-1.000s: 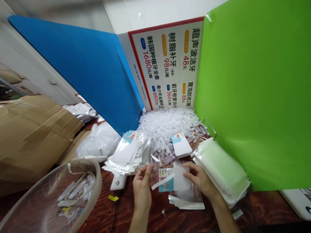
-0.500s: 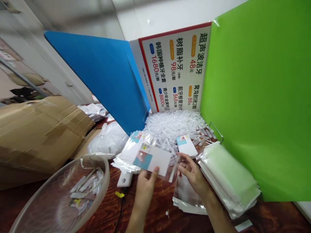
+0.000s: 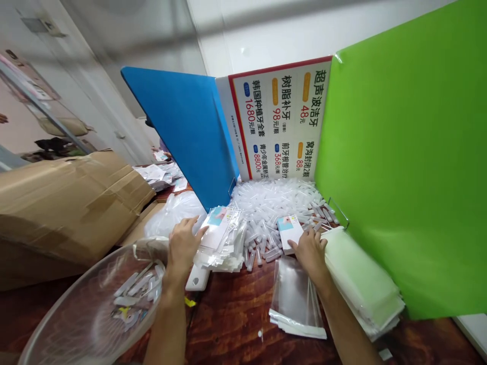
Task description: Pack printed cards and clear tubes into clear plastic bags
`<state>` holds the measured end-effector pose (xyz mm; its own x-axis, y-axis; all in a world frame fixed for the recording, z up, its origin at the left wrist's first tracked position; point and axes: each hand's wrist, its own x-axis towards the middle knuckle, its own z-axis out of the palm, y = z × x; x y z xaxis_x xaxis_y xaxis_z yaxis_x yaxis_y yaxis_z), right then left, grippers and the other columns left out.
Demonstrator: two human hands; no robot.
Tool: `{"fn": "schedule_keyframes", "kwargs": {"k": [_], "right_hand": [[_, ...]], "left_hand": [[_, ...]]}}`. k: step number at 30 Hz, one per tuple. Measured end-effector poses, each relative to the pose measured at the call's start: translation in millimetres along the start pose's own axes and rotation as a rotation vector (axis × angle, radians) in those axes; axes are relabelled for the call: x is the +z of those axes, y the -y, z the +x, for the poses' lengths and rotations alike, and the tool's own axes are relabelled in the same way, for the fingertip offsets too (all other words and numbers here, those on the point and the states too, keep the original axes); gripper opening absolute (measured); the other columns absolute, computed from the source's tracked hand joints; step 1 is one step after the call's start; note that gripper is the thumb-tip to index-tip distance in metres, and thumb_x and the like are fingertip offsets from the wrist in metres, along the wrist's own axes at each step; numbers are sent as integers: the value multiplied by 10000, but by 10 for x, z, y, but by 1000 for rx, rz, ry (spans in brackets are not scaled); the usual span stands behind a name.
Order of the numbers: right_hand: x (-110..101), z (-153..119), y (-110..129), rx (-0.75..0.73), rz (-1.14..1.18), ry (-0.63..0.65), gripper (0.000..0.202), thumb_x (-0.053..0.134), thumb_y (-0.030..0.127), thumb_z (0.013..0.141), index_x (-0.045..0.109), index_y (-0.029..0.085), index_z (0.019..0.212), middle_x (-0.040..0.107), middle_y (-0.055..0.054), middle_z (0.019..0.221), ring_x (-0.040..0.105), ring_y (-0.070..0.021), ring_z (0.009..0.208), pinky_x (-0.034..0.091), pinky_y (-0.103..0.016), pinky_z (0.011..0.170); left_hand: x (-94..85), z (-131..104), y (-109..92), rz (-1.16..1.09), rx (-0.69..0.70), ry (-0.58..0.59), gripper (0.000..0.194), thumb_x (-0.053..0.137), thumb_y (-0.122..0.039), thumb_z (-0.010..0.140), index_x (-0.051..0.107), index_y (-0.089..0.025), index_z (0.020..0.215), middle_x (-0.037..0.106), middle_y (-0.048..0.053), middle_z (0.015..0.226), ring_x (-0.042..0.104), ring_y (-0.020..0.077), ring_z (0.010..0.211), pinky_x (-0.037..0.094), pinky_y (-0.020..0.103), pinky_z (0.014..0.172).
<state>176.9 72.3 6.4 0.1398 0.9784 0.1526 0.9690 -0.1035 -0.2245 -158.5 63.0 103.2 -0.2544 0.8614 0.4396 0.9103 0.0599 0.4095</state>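
Note:
My left hand [image 3: 186,242] is spread at the left edge of a pile of bagged cards [image 3: 222,241], its fingers apart and no item held. My right hand [image 3: 310,248] has its fingers apart on the edge of a small stack of blue-and-white cards [image 3: 289,234]. Below that hand lies a stack of clear plastic bags [image 3: 292,299] with white edges. Many small clear tubes [image 3: 274,203] are heaped behind both stacks. To the right of my right hand is a thick stack of pale green-looking sleeves [image 3: 361,279].
Blue [image 3: 182,126] and green [image 3: 403,167] boards flank a printed sign [image 3: 281,121]. A clear basket [image 3: 49,329] holding tubes stands at left, before a cardboard box [image 3: 68,213]. A white plastic bag [image 3: 175,215] lies near the blue board.
The bagged card that both hands held has left them and seems to lie on the left pile. My left hand moved up and left; my right hand moved to the card stack.

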Motion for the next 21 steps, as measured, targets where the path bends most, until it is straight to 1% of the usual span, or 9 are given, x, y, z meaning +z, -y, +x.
{"fn": "schedule_keyframes", "kwargs": {"k": [2,4,5,8,10,13,15,17,21], "right_hand": [[16,-9,-2,5,8,-9,422,656,413,894,676,33,1076,622,-285,1126,540,-428,1077,397,-497,856],[30,-8,-7,21,24,-23,405,670,397,884,666,47,1088,622,-278,1133,543,-424,1082,397,-496,865],[39,-5,-10,29,35,-32,393,674,385,879,661,56,1093,622,-275,1139,544,-423,1086,397,-496,869],[75,5,-28,37,96,-92,348,655,339,871,648,80,1104,632,-258,1140,552,-407,1091,408,-486,876],[87,4,-58,33,218,-156,320,604,299,876,642,98,1122,661,-225,1112,586,-362,1051,433,-445,865],[44,-22,-140,32,521,-242,298,507,289,898,654,144,1112,715,-149,1030,647,-277,894,479,-371,801],[-26,-65,-209,44,711,-257,299,491,333,908,668,161,1077,733,-116,982,657,-246,798,498,-349,751],[-106,-130,-280,59,855,-228,315,518,383,907,672,162,1069,739,-102,960,658,-228,752,511,-330,709],[-220,-294,-404,106,1006,-141,363,571,446,891,677,156,1083,740,-87,936,638,-197,677,503,-286,600]], "left_hand": [[0,-170,-173,-123,1,-26,325,564,-441,865,714,-183,993,735,126,1026,657,293,928,491,402,859],[94,-473,-431,-295,1,73,325,527,-479,905,711,-212,924,742,83,925,658,250,811,506,360,779],[192,-667,-574,-374,14,167,324,522,-483,915,709,-219,903,742,75,900,658,240,789,508,346,756],[657,-1311,-943,-442,58,431,310,577,-455,899,705,-203,1028,736,107,977,675,266,876,517,360,789],[1002,-1672,-1068,-336,53,560,451,685,-426,817,656,-166,1184,706,155,1120,654,323,1037,501,413,888],[1350,-1950,-1055,-251,-13,616,622,737,-296,740,571,-120,1314,666,197,1225,609,349,1160,454,452,982],[1424,-1967,-961,-318,-51,619,612,681,-188,740,554,-120,1335,697,170,1166,640,310,1115,461,421,974],[1400,-1911,-842,-410,-85,634,537,614,-151,761,589,-133,1297,736,130,1054,681,276,1019,488,387,925],[1234,-1799,-632,-533,-120,643,305,506,-256,864,725,-194,1067,776,98,1007,715,263,967,515,373,888]]}}
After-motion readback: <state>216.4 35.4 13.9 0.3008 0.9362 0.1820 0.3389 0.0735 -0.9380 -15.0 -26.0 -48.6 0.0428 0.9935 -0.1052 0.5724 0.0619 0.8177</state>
